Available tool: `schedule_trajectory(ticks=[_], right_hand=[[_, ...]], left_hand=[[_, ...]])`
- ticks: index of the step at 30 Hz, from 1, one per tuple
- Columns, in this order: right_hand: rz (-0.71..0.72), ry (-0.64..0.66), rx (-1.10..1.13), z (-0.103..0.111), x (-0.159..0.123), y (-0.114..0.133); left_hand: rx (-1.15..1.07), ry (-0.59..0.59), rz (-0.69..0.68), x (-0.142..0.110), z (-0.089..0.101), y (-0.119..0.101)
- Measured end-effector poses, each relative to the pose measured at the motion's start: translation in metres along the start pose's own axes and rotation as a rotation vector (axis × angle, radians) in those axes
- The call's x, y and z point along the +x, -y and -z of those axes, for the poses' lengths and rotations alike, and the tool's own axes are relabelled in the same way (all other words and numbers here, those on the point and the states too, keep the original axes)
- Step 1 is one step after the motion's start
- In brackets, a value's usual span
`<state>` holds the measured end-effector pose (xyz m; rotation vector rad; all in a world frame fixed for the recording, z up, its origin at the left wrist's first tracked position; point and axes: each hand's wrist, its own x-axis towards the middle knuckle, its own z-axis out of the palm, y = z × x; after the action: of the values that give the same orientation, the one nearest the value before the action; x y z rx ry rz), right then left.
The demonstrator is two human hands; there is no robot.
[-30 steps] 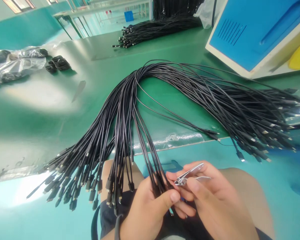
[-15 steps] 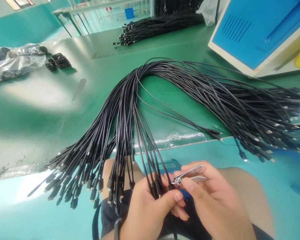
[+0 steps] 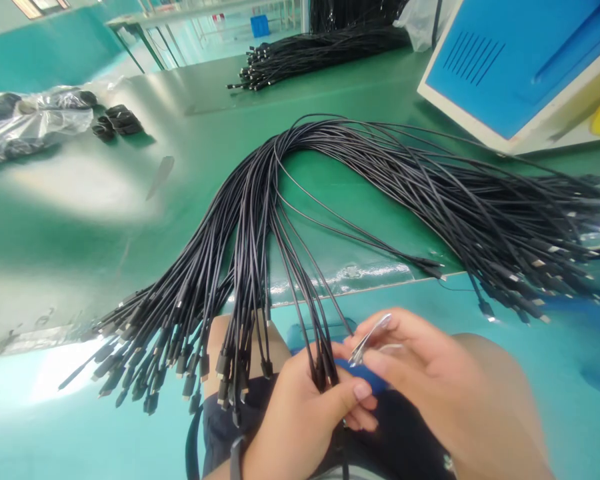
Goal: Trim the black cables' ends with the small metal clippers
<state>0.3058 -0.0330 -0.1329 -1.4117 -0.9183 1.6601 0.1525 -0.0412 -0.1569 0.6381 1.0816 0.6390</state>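
Note:
My left hand [image 3: 320,407] is closed round several black cables [image 3: 307,293] near their plug ends, above my lap. Most of those plugs are hidden by the fingers. Just right of it, my right hand [image 3: 410,367] grips a silver nail clipper [image 3: 367,341], its lever raised. One cable runs down to the right fingers beside the clipper; whether they pinch it, I cannot tell. These cables belong to a large bundle [image 3: 300,137] arched over the green table [image 3: 190,160]. Its left plug ends [image 3: 150,360] hang over the front edge.
At the right stands a blue and white machine [image 3: 510,73]. Another cable bundle [image 3: 325,57] lies at the back. Plastic-wrapped goods [image 3: 45,123] and small black coils [image 3: 117,123] sit at the left. The bundle's right ends [image 3: 520,247] overhang the front edge.
The clipper moved left to a cable at my left hand, then slightly back right and tilted steeper. One cable has shifted away from the held group toward my right fingers.

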Motion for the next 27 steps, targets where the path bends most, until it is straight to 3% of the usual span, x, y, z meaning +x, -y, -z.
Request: schedule_trajectory(ticks=[4,6,8,13,15,19,23,27], right_hand=[[0.24,-0.727,-0.749,0.025,0.007,0.005],[0.312,-0.886,-0.871,0.029,0.007,0.002],[0.332,-0.805,-0.704,0.024,0.003,-0.002],[-0.023,0.023,0.084,-0.01,0.001,-0.018],[-0.123,0.177,0.237,-0.019,0.007,-0.022],[-0.083,0.115,0.168,-0.017,0.014,-0.019],[-0.005,-0.022,0.127,-0.004,0.014,-0.014],[-0.017,0.063,0.201,-0.004,0.019,-0.015]], left_hand=[[0.121,-0.181,-0.081,0.0,0.009,0.026],[0.236,-0.252,-0.097,-0.001,0.014,0.036],[0.29,-0.256,-0.092,-0.002,0.016,0.04],[0.187,-0.058,-0.114,-0.007,0.01,0.027],[0.107,0.013,-0.089,-0.007,0.009,0.023],[0.109,0.022,0.026,-0.006,0.013,0.027],[0.302,-0.105,0.039,-0.01,0.019,0.038],[0.349,-0.123,0.035,-0.012,0.017,0.04]])
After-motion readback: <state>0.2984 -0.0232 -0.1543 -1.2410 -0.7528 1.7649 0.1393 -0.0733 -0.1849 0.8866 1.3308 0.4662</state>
